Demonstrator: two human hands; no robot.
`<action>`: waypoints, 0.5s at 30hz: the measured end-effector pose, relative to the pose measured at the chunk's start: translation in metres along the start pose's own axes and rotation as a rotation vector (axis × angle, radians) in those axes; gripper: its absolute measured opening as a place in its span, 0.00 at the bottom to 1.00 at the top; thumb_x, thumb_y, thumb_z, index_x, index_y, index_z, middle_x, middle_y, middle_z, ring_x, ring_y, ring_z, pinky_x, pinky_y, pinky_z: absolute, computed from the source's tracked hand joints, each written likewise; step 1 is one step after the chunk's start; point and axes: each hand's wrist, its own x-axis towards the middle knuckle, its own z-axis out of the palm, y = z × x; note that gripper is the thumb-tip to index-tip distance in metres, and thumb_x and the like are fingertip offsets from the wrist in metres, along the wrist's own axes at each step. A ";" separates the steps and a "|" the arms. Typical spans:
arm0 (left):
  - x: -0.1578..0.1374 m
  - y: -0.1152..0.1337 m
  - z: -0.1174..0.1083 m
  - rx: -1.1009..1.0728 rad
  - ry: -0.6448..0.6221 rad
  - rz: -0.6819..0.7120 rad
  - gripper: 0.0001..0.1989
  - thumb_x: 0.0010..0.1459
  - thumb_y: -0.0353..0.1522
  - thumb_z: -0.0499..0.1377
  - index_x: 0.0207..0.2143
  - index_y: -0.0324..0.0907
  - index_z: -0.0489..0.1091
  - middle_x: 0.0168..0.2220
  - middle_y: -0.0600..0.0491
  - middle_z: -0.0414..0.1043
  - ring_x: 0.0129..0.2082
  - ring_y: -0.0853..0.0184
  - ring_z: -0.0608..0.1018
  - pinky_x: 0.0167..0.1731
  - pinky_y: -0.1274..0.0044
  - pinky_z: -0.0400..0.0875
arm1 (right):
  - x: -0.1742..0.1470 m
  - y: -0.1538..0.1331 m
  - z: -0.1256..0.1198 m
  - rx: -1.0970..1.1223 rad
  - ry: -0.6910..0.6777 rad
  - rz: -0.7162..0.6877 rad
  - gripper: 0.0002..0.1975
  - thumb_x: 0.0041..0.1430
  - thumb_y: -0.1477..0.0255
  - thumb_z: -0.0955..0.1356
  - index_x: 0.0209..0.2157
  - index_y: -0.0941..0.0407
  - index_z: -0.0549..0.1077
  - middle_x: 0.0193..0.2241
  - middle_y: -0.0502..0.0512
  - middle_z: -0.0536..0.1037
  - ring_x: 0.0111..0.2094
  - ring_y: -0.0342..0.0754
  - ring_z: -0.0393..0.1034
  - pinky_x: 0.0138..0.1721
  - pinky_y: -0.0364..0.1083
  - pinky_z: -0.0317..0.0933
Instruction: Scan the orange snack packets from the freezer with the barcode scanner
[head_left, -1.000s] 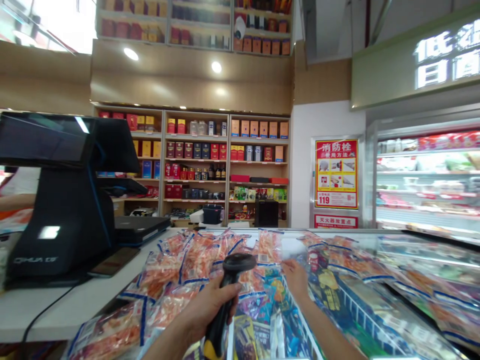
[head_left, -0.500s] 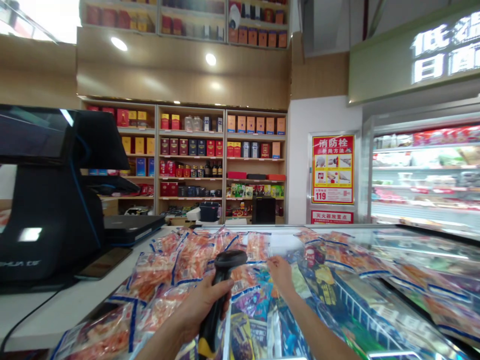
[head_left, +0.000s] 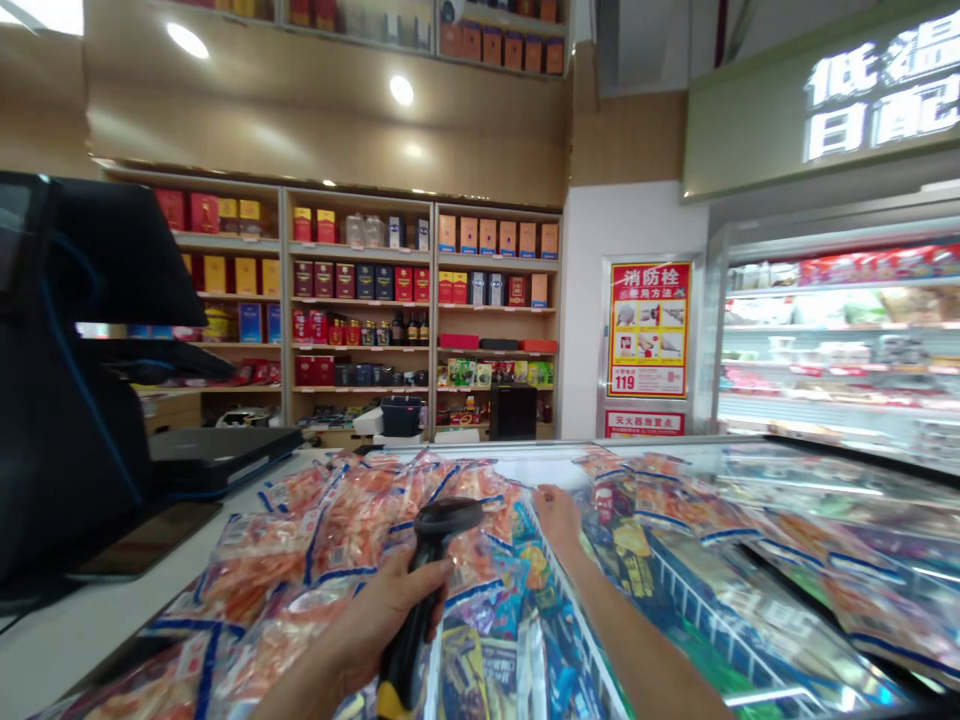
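My left hand point(head_left: 386, 610) is wrapped round the handle of a black barcode scanner point(head_left: 446, 518), held upright with its head on top and a yellow part low on the grip. Under and around it lie clear packets point(head_left: 352, 530) of orange-pink food with blue edges. My right hand point(head_left: 556, 515) reaches forward over the freezer, fingers curled near a white rim point(head_left: 577, 625). What those fingers hold, if anything, is hidden. Below, blue and yellow frozen-food bags point(head_left: 495, 665) lie between my forearms.
At left, a black checkout terminal point(head_left: 82, 400) and a phone point(head_left: 150, 540) are on a white counter point(head_left: 71, 635). More packets point(head_left: 675, 505) lie on the glass at right. Shelves of boxed goods point(head_left: 360, 282) and a lit open fridge point(head_left: 832, 350) stand behind.
My view has turned slightly right, so the scene shifts left. My right hand has moved a little forward; the packet beside its fingertips is no longer there. My left hand keeps the scanner.
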 end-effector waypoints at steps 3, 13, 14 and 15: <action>0.012 -0.007 0.020 0.000 -0.076 -0.007 0.11 0.43 0.38 0.56 0.22 0.40 0.58 0.14 0.61 0.60 0.13 0.77 0.63 0.15 0.83 0.58 | 0.012 0.059 -0.034 -0.107 0.099 0.120 0.18 0.48 0.66 0.58 0.35 0.60 0.70 0.32 0.58 0.74 0.35 0.49 0.67 0.34 0.43 0.57; 0.061 -0.025 0.071 0.045 -0.218 -0.084 0.12 0.43 0.38 0.56 0.22 0.40 0.57 0.14 0.60 0.61 0.13 0.77 0.63 0.16 0.82 0.58 | 0.055 0.202 -0.102 -0.503 0.241 0.333 0.20 0.51 0.65 0.57 0.37 0.65 0.69 0.34 0.68 0.71 0.39 0.55 0.64 0.35 0.48 0.56; 0.063 -0.025 0.075 0.050 -0.217 -0.086 0.12 0.44 0.38 0.56 0.22 0.40 0.57 0.14 0.60 0.61 0.13 0.77 0.63 0.16 0.82 0.58 | 0.058 0.205 -0.102 -0.537 0.207 0.350 0.19 0.50 0.65 0.58 0.36 0.64 0.70 0.34 0.68 0.71 0.39 0.56 0.64 0.35 0.48 0.56; 0.065 -0.026 0.078 0.058 -0.214 -0.090 0.12 0.44 0.38 0.55 0.22 0.40 0.57 0.14 0.60 0.61 0.13 0.77 0.63 0.15 0.82 0.57 | 0.060 0.207 -0.103 -0.570 0.167 0.365 0.18 0.49 0.66 0.59 0.35 0.64 0.70 0.34 0.68 0.71 0.39 0.56 0.64 0.35 0.48 0.56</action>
